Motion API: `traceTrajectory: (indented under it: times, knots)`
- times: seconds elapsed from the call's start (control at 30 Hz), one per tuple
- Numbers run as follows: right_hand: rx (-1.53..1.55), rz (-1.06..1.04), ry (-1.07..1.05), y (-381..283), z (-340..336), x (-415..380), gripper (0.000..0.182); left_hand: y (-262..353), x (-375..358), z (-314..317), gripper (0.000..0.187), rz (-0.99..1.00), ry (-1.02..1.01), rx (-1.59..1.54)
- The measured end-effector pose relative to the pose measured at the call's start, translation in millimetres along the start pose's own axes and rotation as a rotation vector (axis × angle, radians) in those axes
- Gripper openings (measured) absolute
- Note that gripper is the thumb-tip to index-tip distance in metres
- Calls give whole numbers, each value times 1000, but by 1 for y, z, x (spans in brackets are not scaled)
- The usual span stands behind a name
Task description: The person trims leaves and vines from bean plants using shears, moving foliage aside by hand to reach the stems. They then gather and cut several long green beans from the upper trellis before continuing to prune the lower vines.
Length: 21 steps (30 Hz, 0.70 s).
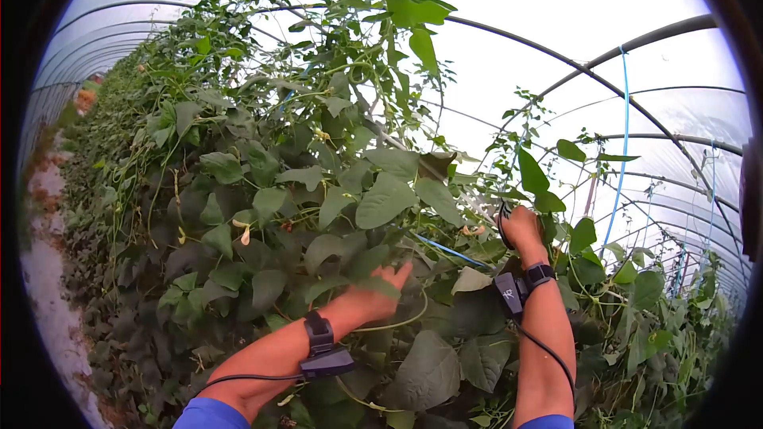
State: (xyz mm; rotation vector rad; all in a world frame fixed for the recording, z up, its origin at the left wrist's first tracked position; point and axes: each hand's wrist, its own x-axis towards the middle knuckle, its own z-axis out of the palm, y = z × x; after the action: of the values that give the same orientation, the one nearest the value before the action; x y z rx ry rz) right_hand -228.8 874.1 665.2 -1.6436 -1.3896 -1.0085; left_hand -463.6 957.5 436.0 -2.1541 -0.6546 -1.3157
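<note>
- I am looking along the inside of a plastic tunnel greenhouse (556, 0), its translucent white cover (509, 40) letting in bright, even daylight.
- Dark curved metal hoops (636, 44) arch overhead and repeat into the distance on both sides.
- Blue strings (625, 111) hang down from the hoops on my right.
- A tall wall of climbing vines (238, 151) with broad green leaves fills the middle and runs away to the left.
- Along the left edge I see a pale strip of ground covering (48, 302) beside bare brown soil.
- Thinner, lighter foliage (675, 326) stands at the right.
</note>
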Motion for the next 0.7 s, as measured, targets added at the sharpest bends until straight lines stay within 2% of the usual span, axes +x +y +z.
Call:
traceTrajectory:
  times: [0.07,0.2,0.27,0.43,0.57,0.63,0.7]
  knots:
    - [-18,56,-20,0,-5,-5,49,0,-1,0,66,48,64,34]
    - [-32,32,-46,4,-11,-9,48,4,0,-7,66,47,48,-6]
    - [-67,38,-210,3,-14,-5,49,4,-1,-9,65,82,58,3]
    - [41,-130,-153,4,-14,-4,31,3,-2,-9,67,98,72,130]
    - [21,-145,-88,11,-3,7,33,5,-2,-7,69,88,29,149]
    - [106,-94,-174,15,0,16,35,2,-7,1,70,74,55,93]
    - [155,-80,-161,10,-2,18,36,2,-7,-4,70,60,82,40]
